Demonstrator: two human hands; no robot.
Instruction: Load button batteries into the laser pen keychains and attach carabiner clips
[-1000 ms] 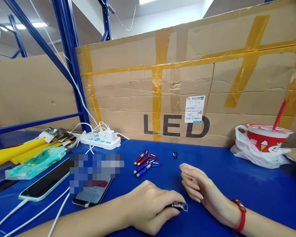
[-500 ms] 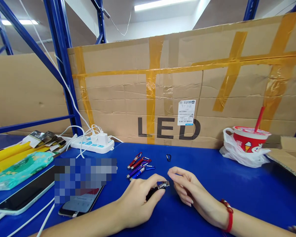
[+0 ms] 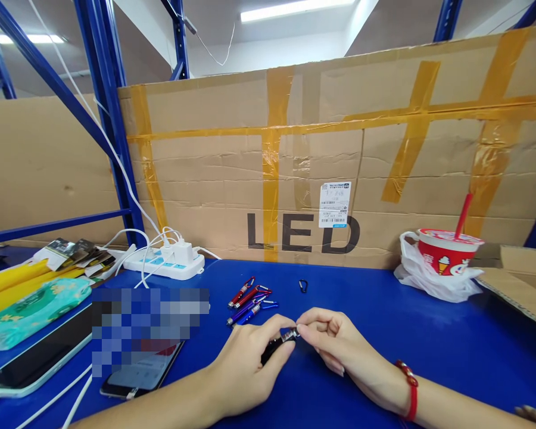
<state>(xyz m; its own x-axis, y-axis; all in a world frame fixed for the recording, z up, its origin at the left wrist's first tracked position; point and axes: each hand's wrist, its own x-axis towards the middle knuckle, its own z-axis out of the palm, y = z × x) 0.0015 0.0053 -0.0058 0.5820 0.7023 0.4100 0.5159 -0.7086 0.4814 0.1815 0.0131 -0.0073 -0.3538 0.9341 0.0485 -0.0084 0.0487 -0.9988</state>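
Observation:
My left hand is closed around a small black penlight, whose silvery, partly clear end points to the right. The thumb and forefinger of my right hand pinch together right at that end; whether a tiny part sits between them is hidden. Beyond my hands lies a loose black carabiner clip. Left of it, several similar penlights lie in a loose pile: a red penlight and a blue penlight among them, with small carabiner clips attached.
A white power strip with plugged cables stands at the back left. Phones and a teal packet lie on the left. A red and white cup in a plastic bag stands right, beside an open carton. Taped cardboard closes off the back.
My right hand has moved left, and its fingertips have closed onto the penlight's silvery end. My left hand keeps its hold with little movement. The view has shifted slightly.

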